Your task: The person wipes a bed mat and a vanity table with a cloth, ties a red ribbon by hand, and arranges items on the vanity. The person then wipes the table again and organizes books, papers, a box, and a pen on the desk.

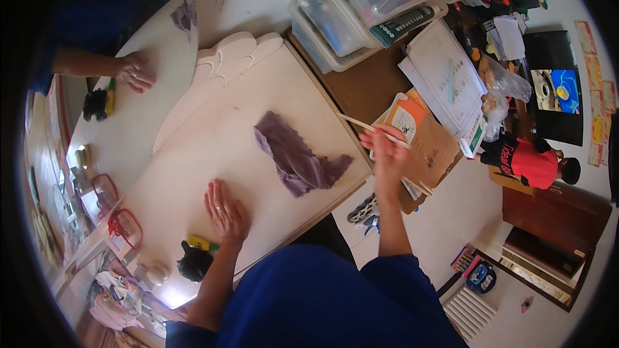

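Note:
My left hand (pixel 226 215) lies flat on the white top of a dressing table (pixel 213 150), wearing a ring and holding nothing. Between thumb and fingers, my right hand (pixel 389 154) grips a thin pale stick (pixel 355 121) above the table's right edge. Its far end points toward the tabletop; I cannot tell whether it touches. A crumpled purple-grey cloth (pixel 302 159) rests between my hands. Near my left wrist sit a black plastic bundle (pixel 193 262) and a yellow tube with a green cap (pixel 200 243).
A mirror (pixel 159 87) stands along the table's left side. Stacked clear plastic boxes (pixel 333 24), papers (pixel 445 77) and a brown folder (pixel 430 154) cover a brown surface beyond. A red-shirted person (pixel 534 162) is near a lit screen (pixel 555 91). A round-knobbed object (pixel 157 271) stands lower left.

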`<state>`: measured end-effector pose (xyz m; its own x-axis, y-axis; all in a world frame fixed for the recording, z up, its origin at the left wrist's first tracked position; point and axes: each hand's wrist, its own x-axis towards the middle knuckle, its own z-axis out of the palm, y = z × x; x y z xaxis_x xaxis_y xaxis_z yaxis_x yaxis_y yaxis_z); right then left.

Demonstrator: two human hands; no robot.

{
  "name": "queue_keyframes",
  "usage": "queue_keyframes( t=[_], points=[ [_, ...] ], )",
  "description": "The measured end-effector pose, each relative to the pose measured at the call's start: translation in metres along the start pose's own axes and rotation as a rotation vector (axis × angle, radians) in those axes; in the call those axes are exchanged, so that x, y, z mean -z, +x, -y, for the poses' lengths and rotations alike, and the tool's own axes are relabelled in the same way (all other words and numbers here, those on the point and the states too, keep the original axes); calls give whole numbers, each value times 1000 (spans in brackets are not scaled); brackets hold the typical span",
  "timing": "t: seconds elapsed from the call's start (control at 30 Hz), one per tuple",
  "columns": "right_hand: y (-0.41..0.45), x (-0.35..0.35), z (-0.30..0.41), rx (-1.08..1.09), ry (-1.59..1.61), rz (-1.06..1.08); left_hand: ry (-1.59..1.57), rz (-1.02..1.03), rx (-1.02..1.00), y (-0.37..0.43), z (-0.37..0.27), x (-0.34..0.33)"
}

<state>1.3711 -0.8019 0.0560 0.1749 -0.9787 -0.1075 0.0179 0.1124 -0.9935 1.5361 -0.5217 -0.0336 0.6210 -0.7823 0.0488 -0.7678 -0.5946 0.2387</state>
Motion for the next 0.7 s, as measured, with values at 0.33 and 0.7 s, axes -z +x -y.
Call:
queue_keyframes(
  t=[0.33,0.7],
  points=[
    [75,-145,-59,686,-538,-26,23,44,6,2,-3,4],
    [75,-115,-55,582,-830,-7,-11,24,-2,2,-4,3]
  ],
)
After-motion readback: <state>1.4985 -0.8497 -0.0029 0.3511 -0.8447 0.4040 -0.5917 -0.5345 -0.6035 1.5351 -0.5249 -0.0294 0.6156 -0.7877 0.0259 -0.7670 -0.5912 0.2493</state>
